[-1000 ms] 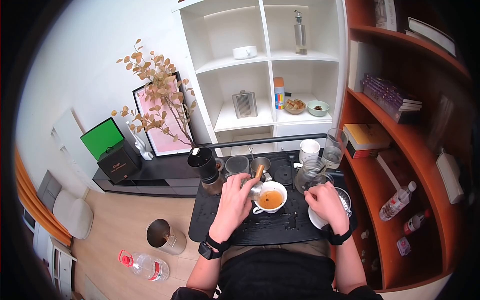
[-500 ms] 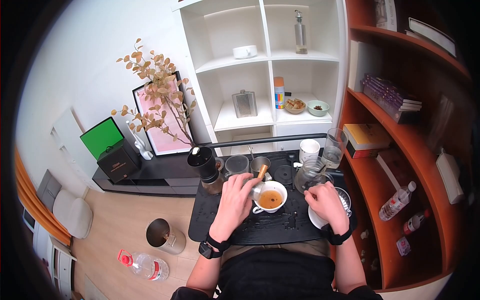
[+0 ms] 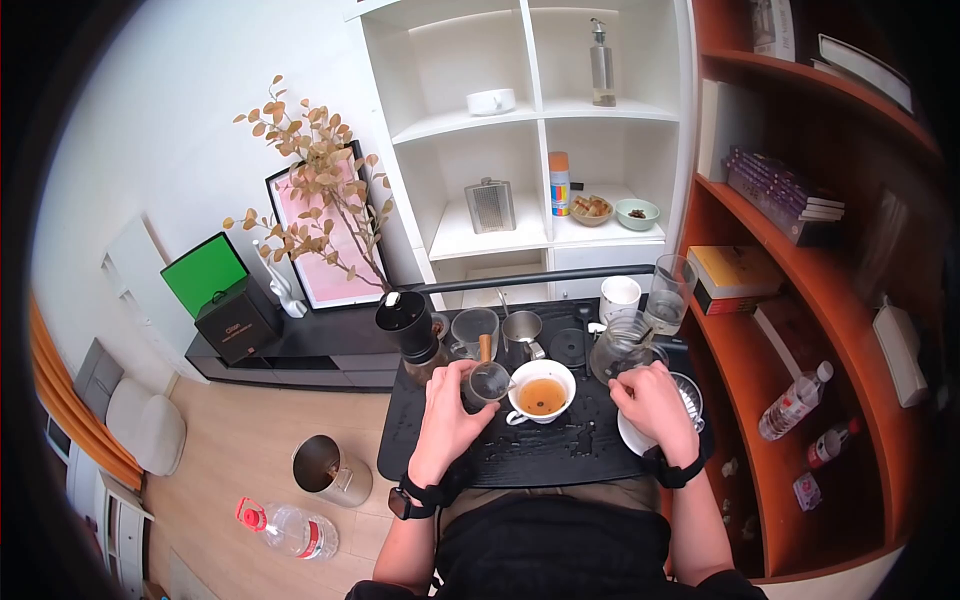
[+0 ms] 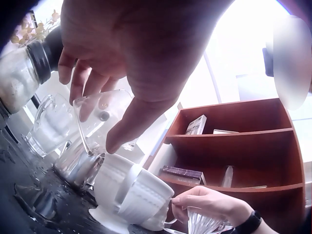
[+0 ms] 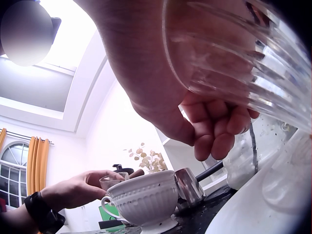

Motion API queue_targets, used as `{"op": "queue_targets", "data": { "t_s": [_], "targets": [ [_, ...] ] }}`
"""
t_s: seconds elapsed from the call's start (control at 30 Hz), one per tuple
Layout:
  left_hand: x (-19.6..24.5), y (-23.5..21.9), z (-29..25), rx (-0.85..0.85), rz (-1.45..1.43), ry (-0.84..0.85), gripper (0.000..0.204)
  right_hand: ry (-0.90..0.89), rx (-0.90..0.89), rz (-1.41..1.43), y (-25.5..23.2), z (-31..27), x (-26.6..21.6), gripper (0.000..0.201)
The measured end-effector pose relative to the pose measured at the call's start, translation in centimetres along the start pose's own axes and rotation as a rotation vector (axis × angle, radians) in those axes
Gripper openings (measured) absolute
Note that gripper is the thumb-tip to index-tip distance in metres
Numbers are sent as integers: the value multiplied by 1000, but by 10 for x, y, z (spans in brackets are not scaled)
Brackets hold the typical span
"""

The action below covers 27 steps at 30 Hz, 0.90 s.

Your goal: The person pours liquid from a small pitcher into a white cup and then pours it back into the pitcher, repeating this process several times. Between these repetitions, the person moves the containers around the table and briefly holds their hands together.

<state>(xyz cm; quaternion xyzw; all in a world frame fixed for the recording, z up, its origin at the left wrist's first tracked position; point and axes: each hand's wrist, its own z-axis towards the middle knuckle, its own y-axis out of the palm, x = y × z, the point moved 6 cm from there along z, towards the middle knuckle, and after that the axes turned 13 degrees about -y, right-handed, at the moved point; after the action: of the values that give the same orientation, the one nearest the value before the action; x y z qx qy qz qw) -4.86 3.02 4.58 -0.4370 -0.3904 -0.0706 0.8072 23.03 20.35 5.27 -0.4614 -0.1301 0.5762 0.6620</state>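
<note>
My left hand [image 3: 455, 415] grips a small glass pitcher [image 3: 489, 384] with a wooden handle [image 3: 486, 348], thumb on one side and fingers on the other. Just right of it stands a white cup [image 3: 543, 392] on the black table, filled with brown, coffee-like liquid with dark specks. In the left wrist view the pitcher [image 4: 100, 114] looks clear, close above the cup's rim. My right hand [image 3: 655, 405] hangs with loosely curled fingers and nothing visible in them. It is beside a ribbed glass [image 5: 229, 63] and over a white saucer [image 3: 632, 438].
Behind stand a coffee grinder [image 3: 408, 335], a glass cup [image 3: 474, 333], a metal cup [image 3: 522, 336], a glass jar [image 3: 618, 352], a white mug [image 3: 619, 297] and a tall glass [image 3: 669, 295]. Water drops wet the table [image 3: 520, 460]. A bookcase [image 3: 790, 330] rises at the right.
My left hand has drawn the pitcher left, away from over the cup, and turned it more upright, its mouth now facing up. My right hand has stayed in place.
</note>
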Motion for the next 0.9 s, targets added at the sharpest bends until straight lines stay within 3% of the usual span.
{"op": "queue_targets", "data": {
  "t_s": [0.23, 0.73, 0.9],
  "targets": [
    [-26, 6, -3, -73, -123, -77, 67, 10, -14, 8, 1, 0, 2, 36],
    [-48, 11, -1, -50, 5, -124, 63, 19, -21, 18, 1, 0, 3, 35],
    [-47, 12, -5, -50, 99, -95, 79, 25, -30, 21, 2, 0, 3, 35]
  ]
}}
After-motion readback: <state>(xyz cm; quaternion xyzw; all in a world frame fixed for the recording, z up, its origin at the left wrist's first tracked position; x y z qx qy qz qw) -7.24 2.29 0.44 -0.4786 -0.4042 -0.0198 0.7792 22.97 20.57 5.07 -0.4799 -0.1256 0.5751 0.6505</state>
